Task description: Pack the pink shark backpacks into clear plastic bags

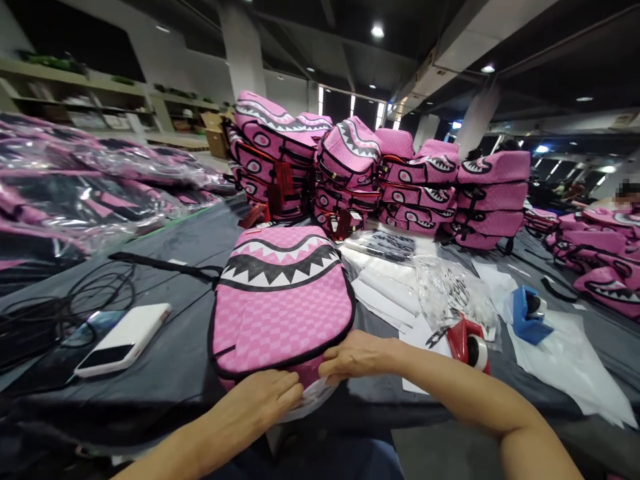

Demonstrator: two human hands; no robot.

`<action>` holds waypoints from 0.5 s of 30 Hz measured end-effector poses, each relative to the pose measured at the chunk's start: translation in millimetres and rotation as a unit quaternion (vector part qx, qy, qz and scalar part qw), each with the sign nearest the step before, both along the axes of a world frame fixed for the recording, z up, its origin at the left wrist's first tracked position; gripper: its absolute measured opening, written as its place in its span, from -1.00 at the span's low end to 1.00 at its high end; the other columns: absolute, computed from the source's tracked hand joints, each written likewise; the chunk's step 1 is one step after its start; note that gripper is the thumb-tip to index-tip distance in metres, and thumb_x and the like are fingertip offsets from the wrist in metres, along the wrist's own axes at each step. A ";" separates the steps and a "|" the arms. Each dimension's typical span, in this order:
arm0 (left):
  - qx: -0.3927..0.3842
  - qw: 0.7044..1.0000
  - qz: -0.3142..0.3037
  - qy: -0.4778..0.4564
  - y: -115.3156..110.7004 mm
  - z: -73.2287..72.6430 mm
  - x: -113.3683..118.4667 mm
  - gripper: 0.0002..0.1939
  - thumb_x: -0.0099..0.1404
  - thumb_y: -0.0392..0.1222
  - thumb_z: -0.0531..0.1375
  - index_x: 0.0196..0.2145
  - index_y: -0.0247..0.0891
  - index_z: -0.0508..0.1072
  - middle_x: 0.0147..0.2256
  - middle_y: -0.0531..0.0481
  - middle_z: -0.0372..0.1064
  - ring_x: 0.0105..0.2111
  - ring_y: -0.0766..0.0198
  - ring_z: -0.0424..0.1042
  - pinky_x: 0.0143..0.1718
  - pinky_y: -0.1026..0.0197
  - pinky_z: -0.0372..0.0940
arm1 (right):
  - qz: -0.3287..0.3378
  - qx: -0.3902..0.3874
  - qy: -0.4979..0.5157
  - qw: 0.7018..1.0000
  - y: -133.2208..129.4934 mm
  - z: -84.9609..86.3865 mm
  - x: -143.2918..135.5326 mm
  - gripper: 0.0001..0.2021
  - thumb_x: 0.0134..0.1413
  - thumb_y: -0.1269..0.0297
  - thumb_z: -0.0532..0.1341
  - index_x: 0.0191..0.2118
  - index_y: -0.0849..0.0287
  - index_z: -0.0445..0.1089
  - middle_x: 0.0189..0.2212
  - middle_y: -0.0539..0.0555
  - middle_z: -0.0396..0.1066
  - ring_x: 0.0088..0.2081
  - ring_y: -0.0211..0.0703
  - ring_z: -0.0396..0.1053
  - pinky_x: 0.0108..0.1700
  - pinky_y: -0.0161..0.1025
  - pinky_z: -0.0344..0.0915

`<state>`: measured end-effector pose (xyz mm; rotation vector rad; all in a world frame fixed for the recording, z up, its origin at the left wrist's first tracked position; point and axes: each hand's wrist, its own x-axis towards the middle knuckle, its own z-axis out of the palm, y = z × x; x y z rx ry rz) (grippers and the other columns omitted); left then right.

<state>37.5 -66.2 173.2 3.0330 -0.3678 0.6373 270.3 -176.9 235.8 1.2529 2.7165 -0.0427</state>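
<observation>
A pink checkered backpack (295, 313) with a black-and-white shark-tooth print lies on the dark cloth-covered table, its bottom end toward me. My left hand (265, 400) is at the backpack's near edge, fingers curled around clear plastic (313, 398). At the near right corner, my right hand (353, 357) has its fingers closed on the same plastic, against the bag. The plastic hangs between both hands, below the backpack. Part of it is hidden under the bag.
Stacked pink backpacks (350, 153) stand behind. Plastic-wrapped bags (100, 180) fill the left, near a white power bank (125, 339) and black cables (95, 293). Rightward lie white sheets (385, 290), a red tape dispenser (467, 343) and a blue dispenser (530, 317). A person (625, 197) is far right.
</observation>
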 end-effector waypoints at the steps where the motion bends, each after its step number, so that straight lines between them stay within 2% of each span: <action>1: -0.001 1.000 -0.015 0.004 2.0 -0.8 -0.4 -0.74 0.46 -0.41 -0.05 -0.26 -0.19 0.39 -0.35 0.06 0.45 -0.38 0.26 0.42 -0.34 0.26 0.26 | 0.000 0.002 0.006 1.000 1.2 -2.3 0.2 -0.77 0.46 0.18 0.08 -0.09 0.13 0.45 -0.25 -0.05 0.46 -0.38 -0.31 0.28 -0.48 -0.30 0.01; 3: -0.034 0.998 -0.046 0.016 5.8 -2.8 -0.1 -0.72 0.44 -0.44 -0.05 -0.15 -0.18 0.39 -0.20 0.03 0.49 -0.24 0.27 0.45 -0.24 0.29 0.30 | 0.006 0.009 0.017 1.000 3.0 -7.3 0.5 -0.78 0.46 0.19 0.08 -0.08 0.09 0.46 -0.27 -0.07 0.45 -0.42 -0.31 0.25 -0.51 -0.30 -0.01; 4: -0.052 0.996 -0.060 0.026 7.2 -3.6 0.8 -0.71 0.43 -0.45 -0.06 -0.13 -0.18 0.39 -0.19 0.03 0.49 -0.24 0.29 0.46 -0.24 0.31 0.30 | 0.006 0.013 0.026 1.000 3.6 -9.6 0.7 -0.79 0.45 0.19 0.09 -0.09 0.08 0.47 -0.28 -0.08 0.45 -0.43 -0.32 0.24 -0.52 -0.30 -0.01; 6: -0.072 0.993 -0.082 0.042 8.0 -3.0 4.1 -0.71 0.43 -0.44 -0.09 -0.20 -0.20 0.38 -0.31 0.06 0.46 -0.39 0.34 0.42 -0.40 0.32 0.24 | 0.003 0.016 0.048 0.999 4.0 -13.6 1.3 -0.85 0.40 0.20 0.16 -0.13 0.07 0.47 -0.29 -0.09 0.44 -0.43 -0.33 0.25 -0.52 -0.31 0.01; 9: -0.018 0.992 -0.126 0.009 5.5 6.6 10.4 -0.68 0.48 -0.41 -0.14 -0.27 -0.21 0.35 -0.51 0.12 0.33 -0.58 0.33 0.27 -0.54 0.21 0.10 | -0.001 0.021 0.085 0.996 3.4 -17.6 2.7 -0.95 0.29 0.21 0.28 -0.19 0.02 0.47 -0.31 -0.14 0.43 -0.43 -0.35 0.28 -0.50 -0.33 0.06; 13: 0.084 0.981 -0.160 -0.065 2.9 24.9 14.6 -0.65 0.45 -0.49 -0.15 -0.16 -0.26 0.38 -0.53 0.13 0.34 -0.60 0.31 0.31 -0.54 0.18 0.13 | 0.000 0.031 0.079 0.996 3.4 -16.4 1.6 -0.93 0.22 0.18 0.34 -0.21 -0.03 0.47 -0.32 -0.16 0.39 -0.48 -0.36 0.25 -0.53 -0.33 0.04; 15: 0.105 0.979 -0.161 -0.067 2.0 27.2 13.5 -0.66 0.44 -0.50 -0.12 -0.14 -0.27 0.40 -0.51 0.11 0.36 -0.60 0.31 0.33 -0.53 0.16 0.15 | -0.002 0.031 0.045 0.998 3.9 -11.9 -1.2 -0.86 0.20 0.10 0.35 -0.18 -0.03 0.47 -0.30 -0.15 0.40 -0.50 -0.36 0.22 -0.56 -0.32 0.01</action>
